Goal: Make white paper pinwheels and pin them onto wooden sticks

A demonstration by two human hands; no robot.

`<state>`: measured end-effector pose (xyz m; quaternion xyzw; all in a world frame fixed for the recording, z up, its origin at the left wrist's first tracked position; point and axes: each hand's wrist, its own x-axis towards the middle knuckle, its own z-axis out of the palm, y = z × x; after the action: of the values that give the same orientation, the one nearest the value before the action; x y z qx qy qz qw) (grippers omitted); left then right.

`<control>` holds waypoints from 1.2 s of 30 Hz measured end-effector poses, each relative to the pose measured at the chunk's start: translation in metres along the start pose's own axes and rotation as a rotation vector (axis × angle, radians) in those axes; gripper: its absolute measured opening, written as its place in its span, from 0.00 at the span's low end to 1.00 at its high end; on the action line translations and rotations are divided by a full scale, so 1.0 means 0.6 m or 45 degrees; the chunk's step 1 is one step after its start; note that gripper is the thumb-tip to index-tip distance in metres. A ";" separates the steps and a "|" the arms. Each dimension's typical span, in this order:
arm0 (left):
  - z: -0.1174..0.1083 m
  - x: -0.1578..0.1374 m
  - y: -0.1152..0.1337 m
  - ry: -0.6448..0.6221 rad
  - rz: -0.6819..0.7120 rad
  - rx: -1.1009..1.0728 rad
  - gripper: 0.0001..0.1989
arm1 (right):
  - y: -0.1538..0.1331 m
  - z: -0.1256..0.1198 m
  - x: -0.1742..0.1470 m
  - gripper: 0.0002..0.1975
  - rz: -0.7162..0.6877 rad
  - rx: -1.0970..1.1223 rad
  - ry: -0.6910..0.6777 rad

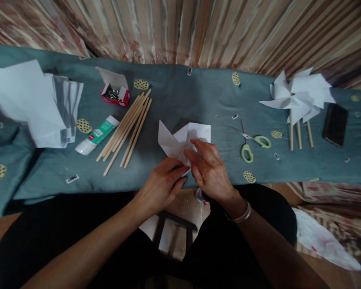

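A white paper pinwheel [170, 143], its corners partly folded in, lies at the table's near edge in front of me. My left hand [162, 182] pinches its near edge between thumb and fingers. From the right, my right hand [211, 170] holds the folded paper near its middle, fingers bent over it. The fingers hide part of the pinwheel's centre. Left of the pinwheel lies a loose bundle of wooden sticks [128, 128]. Scissors [247, 138] with green handles rest partly open to the right.
Farther left are a glue stick [98, 135], a red box [116, 94] of small metal pieces and stacked white paper [24, 100]. At right, several pinwheels on sticks [292, 96] lie beside a black phone [335, 124]. A curtain [168, 32] hangs behind the cloth-covered table [198, 92].
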<state>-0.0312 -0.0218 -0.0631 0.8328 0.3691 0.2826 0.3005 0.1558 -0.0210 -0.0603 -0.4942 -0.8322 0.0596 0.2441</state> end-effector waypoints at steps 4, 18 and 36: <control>0.000 0.001 0.001 -0.005 -0.006 -0.017 0.11 | -0.001 0.001 0.002 0.16 -0.047 -0.006 0.033; 0.001 0.003 0.001 0.018 0.015 0.015 0.11 | 0.001 0.006 -0.002 0.16 -0.020 -0.055 -0.003; 0.001 0.003 0.009 -0.062 0.142 0.410 0.11 | -0.002 0.036 -0.004 0.17 0.004 -0.043 0.019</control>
<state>-0.0273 -0.0236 -0.0590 0.8961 0.3554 0.2157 0.1558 0.1457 -0.0208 -0.0797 -0.5001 -0.8304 0.0421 0.2418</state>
